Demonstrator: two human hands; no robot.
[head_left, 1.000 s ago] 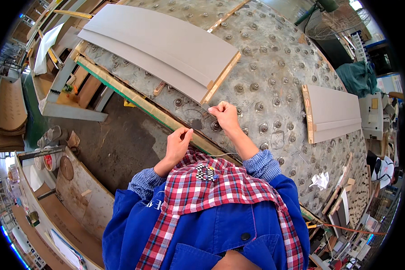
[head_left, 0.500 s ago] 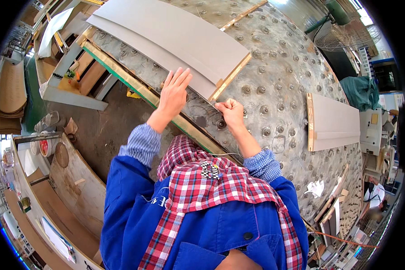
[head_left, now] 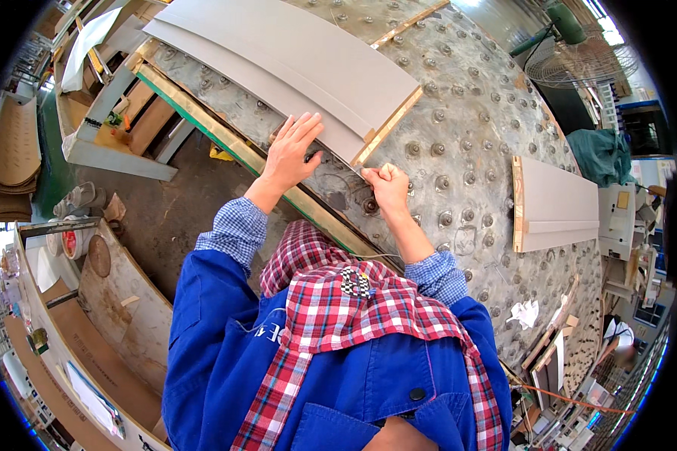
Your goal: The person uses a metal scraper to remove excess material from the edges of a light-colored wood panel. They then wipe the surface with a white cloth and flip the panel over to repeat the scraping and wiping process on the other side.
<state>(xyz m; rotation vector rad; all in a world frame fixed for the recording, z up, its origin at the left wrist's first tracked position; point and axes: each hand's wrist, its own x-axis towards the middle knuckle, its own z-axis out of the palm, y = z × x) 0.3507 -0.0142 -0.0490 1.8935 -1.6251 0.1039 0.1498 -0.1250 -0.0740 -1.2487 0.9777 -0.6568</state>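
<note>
Beyond the fingers lies a long grey panel [head_left: 293, 68], its near edge stepped, its right end bare wood [head_left: 390, 126]. The left hand [head_left: 287, 159], curled clear a second ago, now lays straight fingers on that edge, thumb apart; the right hand [head_left: 390, 188] bunches at the near corner, thumb to forefinger, pinching what I cannot tell.

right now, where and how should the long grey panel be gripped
Probably best by its near long edge, coming from the person's side: the long grey panel lies flat with that edge facing them, and the left hand is at it. The right hand, close to the wooden end, could take that. Spread hands would suit its long shape.
</note>
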